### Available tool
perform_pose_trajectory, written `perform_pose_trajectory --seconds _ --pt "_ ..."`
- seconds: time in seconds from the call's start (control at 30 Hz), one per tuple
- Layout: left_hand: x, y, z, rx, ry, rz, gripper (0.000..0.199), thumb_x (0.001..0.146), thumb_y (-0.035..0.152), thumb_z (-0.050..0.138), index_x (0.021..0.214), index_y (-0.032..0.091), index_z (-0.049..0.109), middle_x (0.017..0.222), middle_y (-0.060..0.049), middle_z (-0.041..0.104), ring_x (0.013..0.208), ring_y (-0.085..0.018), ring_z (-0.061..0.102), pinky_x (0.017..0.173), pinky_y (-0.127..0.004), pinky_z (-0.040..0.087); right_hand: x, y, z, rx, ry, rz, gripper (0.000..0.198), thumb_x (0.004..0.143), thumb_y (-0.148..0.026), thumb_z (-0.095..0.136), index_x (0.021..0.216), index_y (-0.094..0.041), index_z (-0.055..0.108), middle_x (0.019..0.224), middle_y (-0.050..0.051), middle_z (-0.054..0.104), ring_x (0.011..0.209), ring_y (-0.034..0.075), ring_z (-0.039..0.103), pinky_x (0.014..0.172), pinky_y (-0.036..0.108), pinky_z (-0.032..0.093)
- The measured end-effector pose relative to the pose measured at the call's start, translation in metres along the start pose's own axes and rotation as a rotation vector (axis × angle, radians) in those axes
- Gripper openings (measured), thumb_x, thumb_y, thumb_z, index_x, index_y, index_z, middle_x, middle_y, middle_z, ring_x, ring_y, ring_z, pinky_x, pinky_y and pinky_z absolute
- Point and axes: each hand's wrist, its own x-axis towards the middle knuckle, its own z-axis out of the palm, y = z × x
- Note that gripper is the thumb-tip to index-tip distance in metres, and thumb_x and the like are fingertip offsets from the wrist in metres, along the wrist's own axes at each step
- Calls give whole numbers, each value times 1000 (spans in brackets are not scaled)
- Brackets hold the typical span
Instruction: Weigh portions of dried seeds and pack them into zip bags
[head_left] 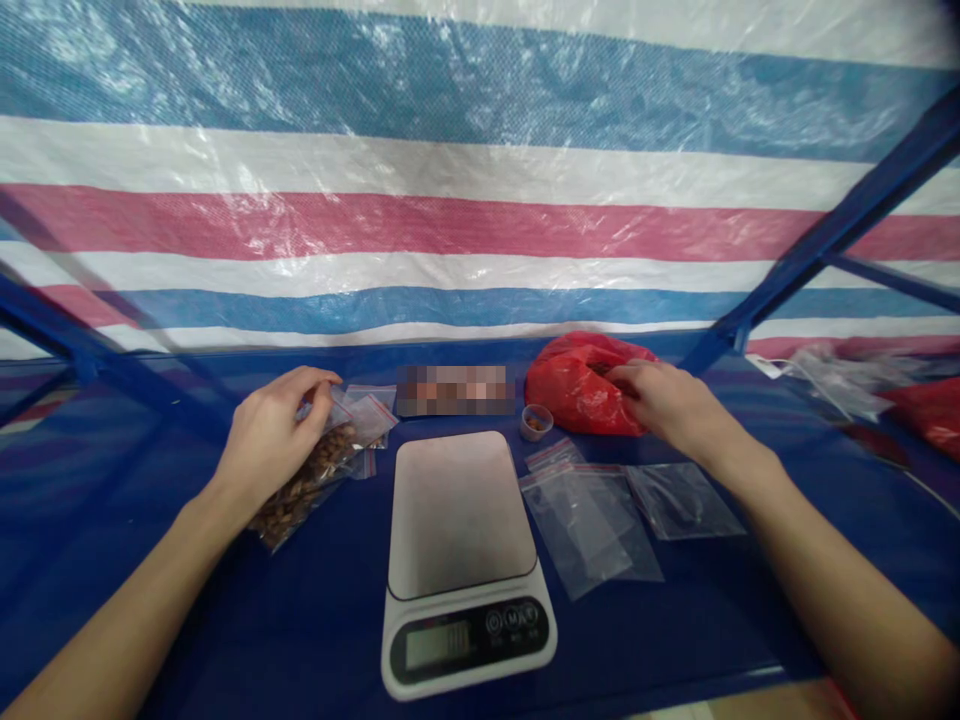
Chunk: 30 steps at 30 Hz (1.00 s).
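Note:
On the left, my left hand (271,432) is closed, its fingers curled at the top of a clear zip bag (300,500) filled with brown, nut-like pieces. Smaller clear zip bags (373,420) lie just beside it, partly overlapping. Toward the back right, my right hand (667,400) has its fingers closed at the side of a crumpled red plastic bag (574,385); the fingertips are partly hidden in its folds. A small clear cup (536,423) with a few brown bits stands next to the red bag. Between my arms sits a white kitchen scale (463,520) with a bare metal plate.
Flat clear zip bags (600,530) lie right of the scale, with another clear bag (686,500) alongside. A pixelated item (456,390) is behind the scale. Blue metal posts (840,220) flank the blue table, before a striped plastic sheet (450,225). More plastic bags (844,375) lie far right.

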Motion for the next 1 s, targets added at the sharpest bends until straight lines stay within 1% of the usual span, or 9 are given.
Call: perform_pose_trajectory --seconds 0.07,0.13,0.23,0.4,0.57,0.7,0.77,0.87,1.0 --pt "0 -1 0 0 8 1 36 102 39 44 111 23 75 114 -6 81 108 -29 77 98 -40 56 -2 1 2 -13 -38 27 43 92 -14 54 127 -23 77 126 12 81 110 32 78 81 37 59" --pt "0 -1 0 -5 11 -2 35 101 38 45 110 23 75 113 -6 82 108 -28 77 97 -39 57 -2 3 3 -5 -59 23 43 92 -14 54 128 -22 76 124 11 82 110 32 78 81 37 58" --pt "-1 1 0 -10 9 -3 34 101 37 45 109 23 75 113 -6 81 108 -28 77 97 -38 57 1 5 6 17 -60 -9 39 90 -10 53 119 -22 75 119 11 82 107 30 78 80 35 56" --pt "-1 1 0 1 4 14 36 101 37 44 109 21 75 112 -7 81 107 -28 77 96 -39 57 7 4 11 76 -36 -78 35 88 -5 47 106 -21 73 120 11 81 108 29 77 85 36 54" --pt "0 0 1 1 10 22 36 101 37 44 109 21 75 113 -7 82 107 -28 77 96 -38 56 9 4 3 98 25 -92 33 77 -2 52 94 -22 71 101 8 80 95 26 76 81 34 52" --pt "-1 -1 1 6 7 23 36 102 37 43 110 22 75 113 -6 82 108 -28 77 96 -38 56 10 3 -3 118 70 -99 25 80 -6 54 90 -22 71 93 7 77 79 24 73 71 33 49" --pt "-1 0 1 4 4 21 35 101 37 44 110 22 75 113 -6 81 108 -28 77 96 -38 56 9 2 -5 144 122 -108 22 85 -9 54 91 -22 71 95 8 75 74 23 71 68 33 49" --pt "-1 2 0 0 5 18 35 101 37 44 109 22 74 113 -7 81 108 -28 77 96 -39 56 6 -2 -12 185 260 -118 19 94 -16 54 95 -21 73 96 10 72 74 25 70 70 37 52" --pt "-1 4 -3 -8 3 19 36 101 38 43 109 22 74 113 -8 81 107 -29 77 97 -40 57 -2 -25 -28 321 496 -161 13 98 -18 60 97 -21 73 99 10 72 87 27 73 81 39 57"
